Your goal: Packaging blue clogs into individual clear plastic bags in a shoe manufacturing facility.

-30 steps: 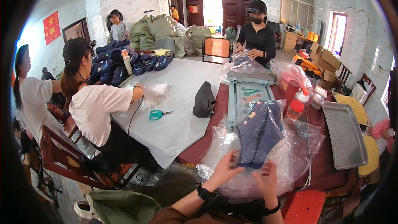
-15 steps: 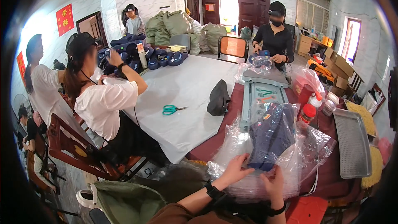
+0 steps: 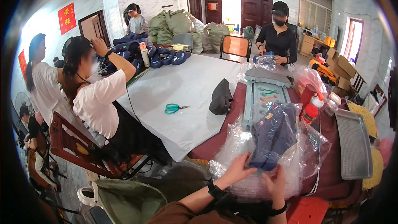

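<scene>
A clear plastic bag (image 3: 290, 118) lies in front of me, holding dark blue footwear that looks like clogs (image 3: 269, 141). My left hand (image 3: 237, 173) is at the bag's near left corner, with thumb and fingers apart. On the near right side is my right hand (image 3: 275, 184), its fingers also spread. Both hands rest close to or on the plastic; whether they press on it is hard to tell. Beneath the bag is a stack of clear plastic bags (image 3: 232, 153). Just beyond, a grey board-like device (image 3: 267, 81) stands on the dark red tablecloth.
Teal-handled scissors (image 3: 176, 108) and a black pouch (image 3: 221, 97) lie on the white-covered table. Dark blue clogs (image 3: 168, 56) are piled at its far side. A perforated metal tray (image 3: 354, 145) and red-lidded jars (image 3: 309, 113) stand right. Co-workers are left and across; a green sack (image 3: 128, 199) hangs below.
My hands and the bagged footwear have hardly moved. The seated co-worker on the left has brought a raised hand to the cap. The whole view has shifted slightly.
</scene>
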Tool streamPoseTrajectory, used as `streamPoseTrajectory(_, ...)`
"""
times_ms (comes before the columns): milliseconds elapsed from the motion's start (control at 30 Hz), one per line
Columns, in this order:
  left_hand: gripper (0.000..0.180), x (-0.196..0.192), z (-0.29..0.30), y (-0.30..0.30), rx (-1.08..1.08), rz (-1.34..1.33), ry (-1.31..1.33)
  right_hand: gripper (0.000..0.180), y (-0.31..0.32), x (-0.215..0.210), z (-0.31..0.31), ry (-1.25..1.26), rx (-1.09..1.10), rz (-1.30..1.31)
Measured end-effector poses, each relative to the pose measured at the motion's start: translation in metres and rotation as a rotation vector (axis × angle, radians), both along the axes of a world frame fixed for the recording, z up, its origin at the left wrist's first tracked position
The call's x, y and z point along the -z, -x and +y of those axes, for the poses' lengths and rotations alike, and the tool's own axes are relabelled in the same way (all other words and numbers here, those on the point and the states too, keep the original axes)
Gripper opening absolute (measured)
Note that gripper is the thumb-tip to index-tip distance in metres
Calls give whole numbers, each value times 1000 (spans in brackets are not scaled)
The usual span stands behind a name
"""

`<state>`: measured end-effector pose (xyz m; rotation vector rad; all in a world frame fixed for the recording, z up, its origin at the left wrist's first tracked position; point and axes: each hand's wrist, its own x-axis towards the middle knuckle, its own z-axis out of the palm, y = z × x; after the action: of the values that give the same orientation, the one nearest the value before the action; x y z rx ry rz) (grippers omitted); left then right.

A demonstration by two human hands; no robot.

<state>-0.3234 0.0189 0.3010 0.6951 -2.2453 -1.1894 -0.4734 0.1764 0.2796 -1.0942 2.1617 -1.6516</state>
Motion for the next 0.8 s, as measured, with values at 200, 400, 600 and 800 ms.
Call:
streamPoseTrajectory(200, 92, -21, 6, -2, -8, 58, -126, 68, -1, -4, -1, -13, 40, -22)
streamPoseTrajectory(400, 92, -20, 4, 0, -35, 55, -54, 78, -4, -22, -7, 118, 31, 49)
streamPoseTrajectory(600, 73, 15, -9, 0, -25, 185, -286, 72, 5, -12, -9, 10, -10, 96)
streamPoseTrajectory(800, 31, -3, 0, 3, -77, 211, -287, 64, 1, 17, -19, 187, -60, -41)
